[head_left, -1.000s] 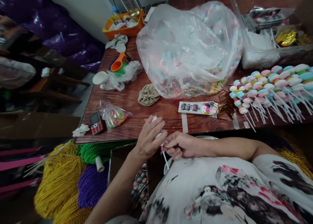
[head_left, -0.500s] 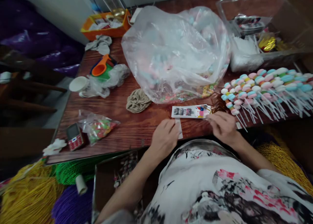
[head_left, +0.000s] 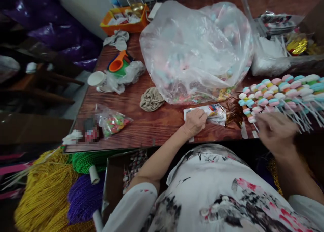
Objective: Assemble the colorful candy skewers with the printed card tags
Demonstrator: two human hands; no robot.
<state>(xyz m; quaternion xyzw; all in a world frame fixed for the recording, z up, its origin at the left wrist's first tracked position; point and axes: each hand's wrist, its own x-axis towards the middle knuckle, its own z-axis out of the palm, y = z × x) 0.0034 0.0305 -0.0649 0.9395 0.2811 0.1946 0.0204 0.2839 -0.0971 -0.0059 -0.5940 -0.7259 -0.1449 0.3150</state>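
My left hand [head_left: 195, 121] lies on the left part of a stack of white printed packets [head_left: 214, 111], fingers closed over its edge. Brown twist ties [head_left: 232, 112] fan out at the packets' right end. At the table's front edge, my right hand [head_left: 277, 132] is smeared by motion, so its fingers do not show clearly. Just beyond it lies a row of pastel candy skewers [head_left: 278, 93] on white sticks; whether the hand touches one I cannot tell. Between the hands, a bit of clear tape [head_left: 244, 130] sticks to the table edge.
A large clear bag [head_left: 197, 53] of pastel pieces fills the table's middle. A clear plastic bin [head_left: 283, 63] stands at the back right. To the left are a beige cloth bundle [head_left: 152, 99], a small candy bag [head_left: 115, 122], a white cup [head_left: 97, 78] and an orange tray [head_left: 124, 21].
My left hand has moved right and onto the packets. My right hand has left the packets' right end and moved right, towards the candy skewers. The view has shifted slightly.
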